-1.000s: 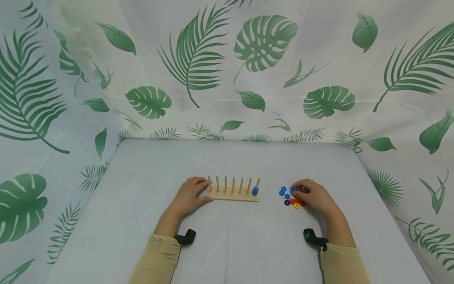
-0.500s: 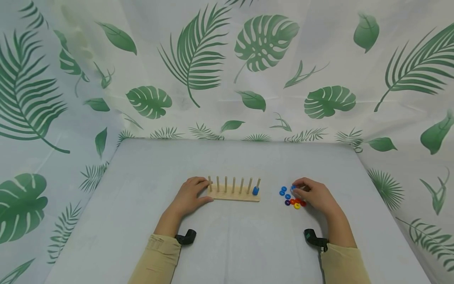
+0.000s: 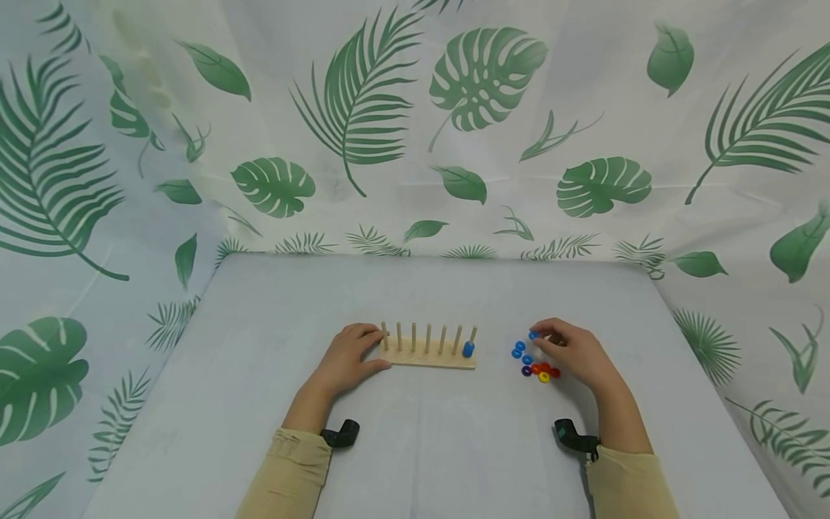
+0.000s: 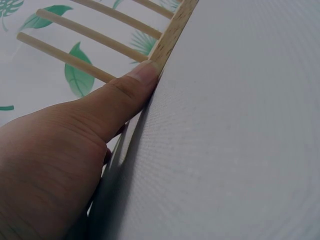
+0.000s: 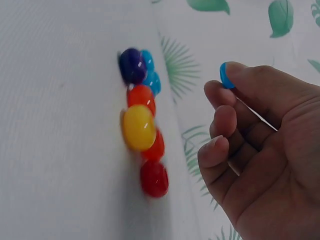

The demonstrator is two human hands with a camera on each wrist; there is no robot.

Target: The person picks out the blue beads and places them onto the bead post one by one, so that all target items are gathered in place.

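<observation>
A wooden peg board (image 3: pixel 428 360) with a row of upright pegs lies on the table. My left hand (image 3: pixel 350 357) grips its left end, the thumb (image 4: pixel 142 75) along the front edge and the other fingers mostly hidden behind. Blue beads (image 3: pixel 468 350) sit low on the rightmost peg. To the right, my right hand (image 3: pixel 573 353) pinches a blue bead (image 5: pixel 226 76) between thumb and index finger, raised over the loose beads. Those below include several blue beads (image 3: pixel 520 346), a purple bead (image 5: pixel 133 66), a yellow bead (image 5: pixel 139 127) and red ones (image 5: pixel 154 178).
A pale cloth covers the table (image 3: pixel 415 288). Leaf-printed curtains (image 3: pixel 389 130) hang behind it and at both sides. Each wrist wears a black camera, such as the left one (image 3: pixel 341 433).
My right hand has lifted the pinched blue bead up and slightly away from the loose beads. The left hand and the peg board stay where they were.
</observation>
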